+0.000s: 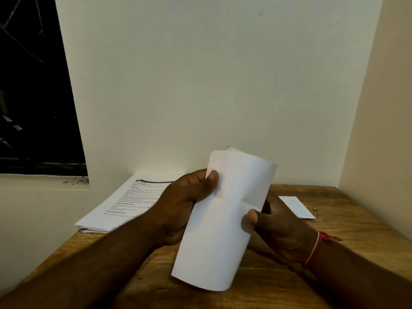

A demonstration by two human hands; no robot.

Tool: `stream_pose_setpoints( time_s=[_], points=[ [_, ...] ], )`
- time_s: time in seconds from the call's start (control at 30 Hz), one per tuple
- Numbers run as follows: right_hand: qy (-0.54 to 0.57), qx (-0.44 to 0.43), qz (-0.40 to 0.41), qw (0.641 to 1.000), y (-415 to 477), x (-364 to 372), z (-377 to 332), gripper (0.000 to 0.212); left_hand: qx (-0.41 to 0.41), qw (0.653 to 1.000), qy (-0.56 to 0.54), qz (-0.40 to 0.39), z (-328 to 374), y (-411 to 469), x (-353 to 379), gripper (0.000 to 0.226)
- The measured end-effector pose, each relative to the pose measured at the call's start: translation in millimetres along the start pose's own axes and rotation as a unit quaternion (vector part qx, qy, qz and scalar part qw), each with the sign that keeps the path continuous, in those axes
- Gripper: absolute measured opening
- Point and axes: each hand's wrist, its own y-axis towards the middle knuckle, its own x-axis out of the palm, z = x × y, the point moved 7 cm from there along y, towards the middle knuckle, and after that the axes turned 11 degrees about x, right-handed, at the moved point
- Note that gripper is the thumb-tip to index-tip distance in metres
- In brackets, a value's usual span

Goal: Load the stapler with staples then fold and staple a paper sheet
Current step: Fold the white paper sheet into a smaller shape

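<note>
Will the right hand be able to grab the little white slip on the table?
Probably, once freed: the right hand pinches the folded sheet, but the slip lies bare just behind it.

The sheet (223,230) is white and blank on the side that shows, folded over into a long, narrow strip. It is held up off the counter (289,277), its far end leaning right. Overlapped layers show through near the far end; the near edge curves under. The left hand (185,197) pinches its far left edge, and the right hand (283,226) pinches its right edge.
</note>
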Motion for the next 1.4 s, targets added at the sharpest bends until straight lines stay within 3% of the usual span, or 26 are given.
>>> stream_pose_setpoints(
  time_s=[0.1, 0.13, 0.23, 0.37, 0.43, 0.53, 0.57, 0.77, 0.87, 1.0, 1.23, 1.4],
  points=[
    [0.038, 0.009, -0.017, 0.999, -1, 6, 2, 0.048, 0.042, 0.988, 0.140, 0.041, 5, 4, -10, 0.049],
    [0.052, 0.020, -0.017, 0.998, -1, 6, 4, 0.049, 0.066, 0.975, 0.208, 0.048, 10, 4, -11, 0.046],
    [0.039, 0.032, 0.035, 0.998, 1, -2, 7, 0.048, 0.140, 0.905, 0.394, 0.072, 25, 2, -12, 0.034],
    [0.010, 0.041, 0.104, 0.994, 2, -14, 8, 0.040, 0.220, 0.823, 0.512, 0.114, 40, 4, -16, 0.032],
    [0.022, 0.048, 0.111, 0.992, 0, -14, 9, 0.035, 0.201, 0.846, 0.475, 0.137, 39, 7, -24, 0.030],
    [0.015, 0.057, 0.128, 0.990, -1, -17, 9, 0.033, 0.144, 0.931, 0.297, 0.153, 28, 8, -30, 0.032],
    [0.013, 0.059, 0.140, 0.988, -1, -18, 9, 0.030, 0.133, 0.943, 0.265, 0.148, 26, 7, -27, 0.038],
    [-0.125, -0.027, 0.280, 0.951, -9, -29, -18, 0.038, 0.120, 0.952, 0.264, 0.100, 17, 5, -16, 0.082],
    [-0.160, -0.075, 0.319, 0.931, -12, -31, -25, 0.040, 0.137, 0.938, 0.308, 0.082, 13, 4, -12, 0.071],
    [-0.163, -0.111, 0.356, 0.913, -16, -33, -25, 0.034, 0.137, 0.945, 0.287, 0.078, 6, 2, -8, 0.058],
    [-0.163, -0.133, 0.417, 0.884, -21, -35, -25, 0.036, 0.136, 0.940, 0.294, 0.109, -4, -5, 0, 0.043],
    [-0.160, -0.123, 0.445, 0.873, -24, -37, -26, 0.040, 0.136, 0.942, 0.294, 0.091, -7, -11, 11, 0.036]
  ],
)
